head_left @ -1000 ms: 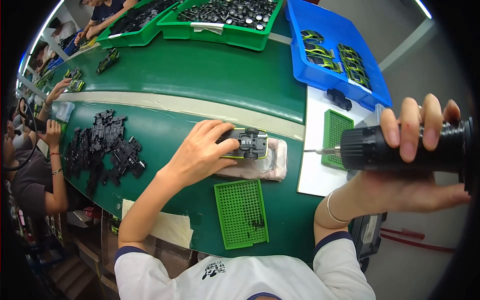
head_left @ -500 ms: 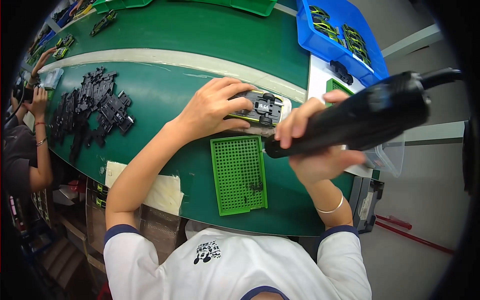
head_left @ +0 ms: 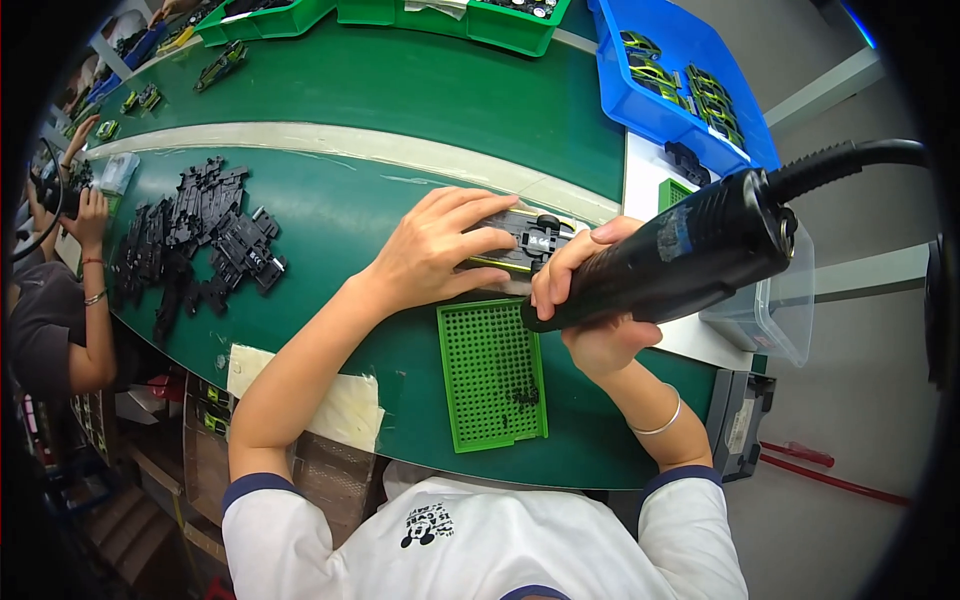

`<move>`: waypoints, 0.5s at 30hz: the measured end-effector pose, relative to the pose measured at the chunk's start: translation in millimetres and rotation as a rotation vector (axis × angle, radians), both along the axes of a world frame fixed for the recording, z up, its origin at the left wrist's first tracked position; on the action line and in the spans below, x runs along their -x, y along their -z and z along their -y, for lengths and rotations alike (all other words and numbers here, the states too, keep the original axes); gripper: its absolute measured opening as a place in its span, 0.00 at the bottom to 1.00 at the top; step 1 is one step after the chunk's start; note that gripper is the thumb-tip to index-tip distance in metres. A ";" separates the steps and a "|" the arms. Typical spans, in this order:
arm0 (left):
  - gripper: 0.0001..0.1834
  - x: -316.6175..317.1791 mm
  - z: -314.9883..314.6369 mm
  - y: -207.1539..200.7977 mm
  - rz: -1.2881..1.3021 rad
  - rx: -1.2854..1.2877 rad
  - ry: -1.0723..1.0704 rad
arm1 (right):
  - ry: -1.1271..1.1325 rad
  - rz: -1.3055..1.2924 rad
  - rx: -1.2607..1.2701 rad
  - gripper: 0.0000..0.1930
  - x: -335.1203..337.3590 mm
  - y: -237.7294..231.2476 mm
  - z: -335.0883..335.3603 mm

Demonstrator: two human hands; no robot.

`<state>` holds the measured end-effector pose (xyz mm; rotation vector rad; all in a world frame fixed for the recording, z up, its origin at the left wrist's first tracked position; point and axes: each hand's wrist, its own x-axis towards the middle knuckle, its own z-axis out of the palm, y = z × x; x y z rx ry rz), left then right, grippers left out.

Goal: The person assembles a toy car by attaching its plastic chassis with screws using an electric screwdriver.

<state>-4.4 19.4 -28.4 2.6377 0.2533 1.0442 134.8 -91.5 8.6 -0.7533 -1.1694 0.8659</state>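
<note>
An upside-down toy car [head_left: 538, 236], black underneath with a yellow-green edge, lies on the green workbench. My left hand [head_left: 440, 245] is closed over one end of it, fingers across the underside and thumb along the near side. My right hand [head_left: 590, 300] grips a black electric screwdriver [head_left: 690, 245] with a cable at its rear; the tool is tilted, its front end close to the car's near side. Its tip is hidden from view. Just nearer to me lies a green perforated tray [head_left: 490, 375] with small dark screws gathered at its right side.
A heap of black plastic chassis parts [head_left: 200, 240] lies to the left. A blue bin [head_left: 680, 80] of yellow-green cars stands at the far right, a clear plastic box [head_left: 770, 310] below it. Green bins [head_left: 450, 22] line the back. A co-worker's arm [head_left: 95, 310] is at far left.
The screwdriver has swung closer to the car, its front end now beside the near edge. My left hand still holds the car. The whole view has shifted slightly.
</note>
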 end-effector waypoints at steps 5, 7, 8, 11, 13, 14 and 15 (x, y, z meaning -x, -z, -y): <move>0.14 1.0 0.1 0.7 -0.025 0.017 0.004 | -0.003 0.062 -0.101 0.43 -4.6 -19.1 1.6; 0.16 2.5 1.0 -0.4 -0.034 0.016 0.001 | 0.018 0.103 -0.259 0.44 -18.4 -39.8 -2.1; 0.16 1.7 1.2 -1.2 -0.029 0.023 0.008 | 0.011 0.057 -0.314 0.45 -23.9 -47.4 -6.0; 0.16 -1.0 1.9 -4.3 -0.032 0.024 0.018 | 0.052 0.011 -0.351 0.45 -41.4 -53.7 -16.3; 0.16 -0.7 1.4 -2.7 -0.035 0.020 0.030 | 0.191 0.040 -0.180 0.44 -41.9 -48.7 -19.6; 0.16 -0.6 0.8 -2.2 -0.040 0.022 0.025 | 0.208 0.043 -0.152 0.44 -42.3 -44.3 -22.5; 0.16 -0.6 1.5 -2.7 -0.044 0.025 0.018 | 0.223 0.046 -0.122 0.44 -42.6 -41.1 -24.4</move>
